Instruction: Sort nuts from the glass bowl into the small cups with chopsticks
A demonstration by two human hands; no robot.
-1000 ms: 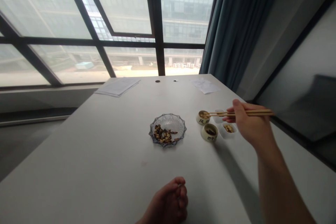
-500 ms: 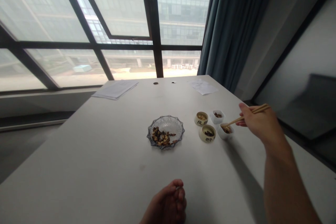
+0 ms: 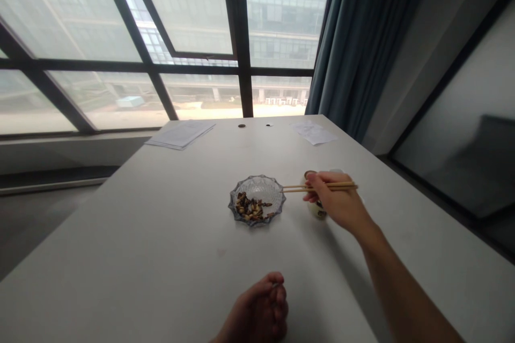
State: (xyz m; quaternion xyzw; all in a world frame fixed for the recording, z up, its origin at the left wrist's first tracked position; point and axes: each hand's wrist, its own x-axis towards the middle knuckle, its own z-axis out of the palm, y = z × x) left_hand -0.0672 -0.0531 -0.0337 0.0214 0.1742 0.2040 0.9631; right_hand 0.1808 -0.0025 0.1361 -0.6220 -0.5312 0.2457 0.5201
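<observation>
My right hand [image 3: 336,201] is closed round a pair of wooden chopsticks [image 3: 298,189]. Their tips point left and reach the right rim of the glass dish [image 3: 257,185], slightly apart, with nothing visible between them. In the dish lies a heap of mixed brown and pale seeds or nuts [image 3: 251,208]. Behind and under my right hand, small cups show only in part: a cream one with dark lettering [image 3: 317,211] and another rim [image 3: 310,173]. My left hand [image 3: 259,308] rests at the near table edge, fingers curled in and thumb against them, with nothing seen in it.
The white table [image 3: 173,225] stretches to the window [image 3: 201,91]. Stacked papers [image 3: 181,134] lie at its far left, thin sheets [image 3: 314,132] at its far right. Two small round dark spots sit near the back edge. A blue curtain [image 3: 354,37] hangs on the right.
My right hand has swung left with the chopsticks, from the white cup at the right to the glass dish's rim, now covering most of the cups. My left hand stays put.
</observation>
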